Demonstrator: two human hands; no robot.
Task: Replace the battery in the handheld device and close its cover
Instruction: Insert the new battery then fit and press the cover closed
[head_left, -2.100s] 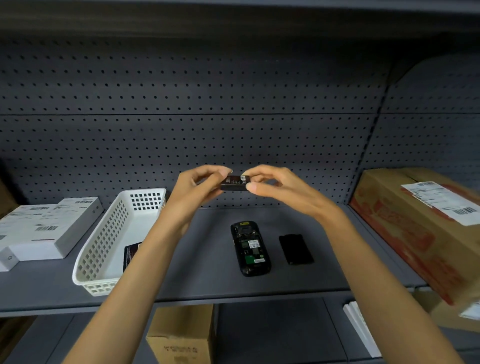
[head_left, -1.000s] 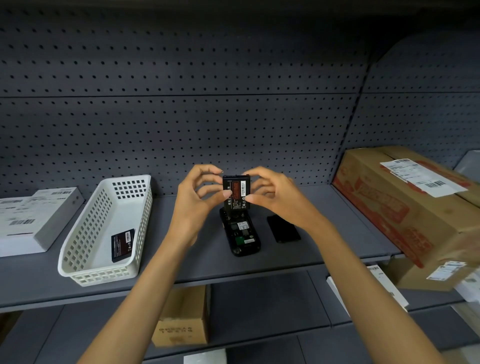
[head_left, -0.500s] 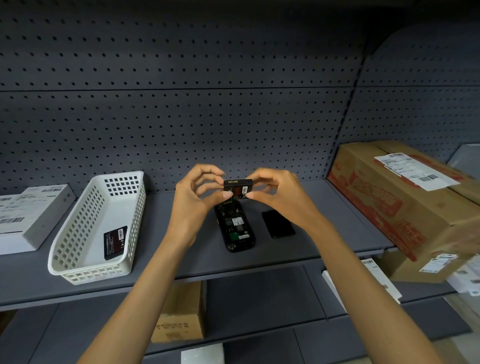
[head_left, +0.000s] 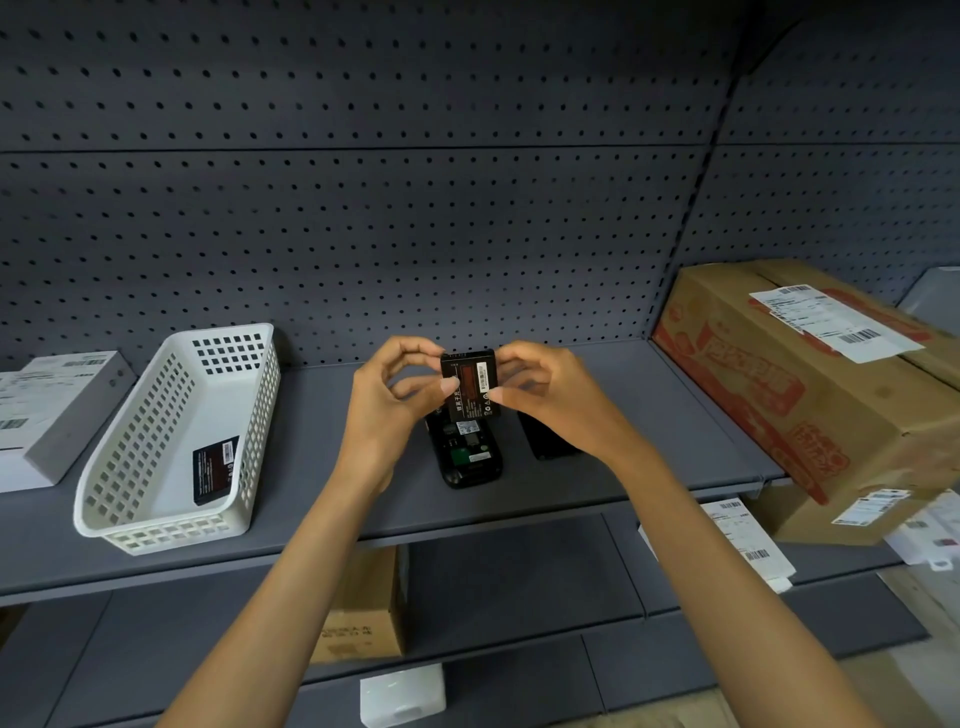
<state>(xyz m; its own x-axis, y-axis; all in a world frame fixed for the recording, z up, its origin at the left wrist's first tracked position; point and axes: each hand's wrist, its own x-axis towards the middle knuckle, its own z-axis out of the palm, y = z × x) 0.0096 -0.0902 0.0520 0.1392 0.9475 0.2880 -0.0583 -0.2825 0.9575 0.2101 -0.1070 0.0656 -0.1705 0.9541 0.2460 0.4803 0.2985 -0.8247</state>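
A black battery (head_left: 471, 383) with a red label is held upright, label towards me, pinched between my left hand (head_left: 387, 408) and my right hand (head_left: 550, 400). Directly below it on the grey shelf (head_left: 322, 499) lies the black handheld device (head_left: 470, 454), back up, its battery bay uncovered with a green board showing. The black back cover (head_left: 545, 441) lies flat just right of the device, partly hidden by my right hand. A second black battery (head_left: 214, 470) lies in the white basket (head_left: 156, 519) at the left.
White boxes (head_left: 47, 415) sit at the far left of the shelf. A large cardboard carton (head_left: 810, 395) with a shipping label fills the right end. Pegboard backs the shelf. Lower shelves hold a small cardboard box (head_left: 363, 613) and papers (head_left: 737, 535).
The battery has been turned between my fingertips from edge-on to upright with its label facing me. My view has shifted slightly; device, cover and basket have not moved.
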